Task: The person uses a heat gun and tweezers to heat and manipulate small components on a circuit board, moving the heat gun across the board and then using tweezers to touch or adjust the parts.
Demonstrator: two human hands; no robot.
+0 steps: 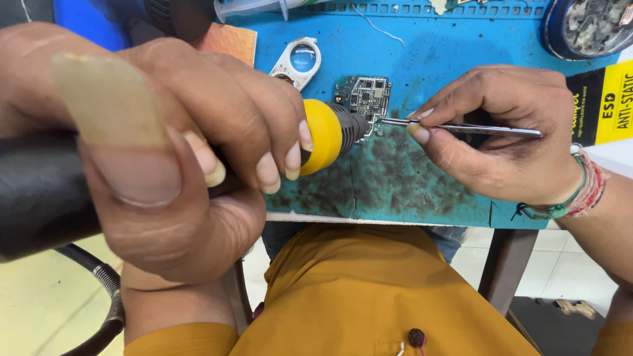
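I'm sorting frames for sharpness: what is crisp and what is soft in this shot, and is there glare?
Head view: the left hand, close to the lens, looms large and its thumbnail is soft; the circuit board, the tweezers and the right hand are crisp. Head view: lighting is even, shadows are faint, with slight glare on the magnifying loupe.

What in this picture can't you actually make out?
- Hot-air tool: its rear body is hidden by the left hand and blurred.
- Circuit board: parts too small; the nozzle covers its lower left.
- Tweezers: the part they touch is too small.
- Round container: cut off by the top edge.
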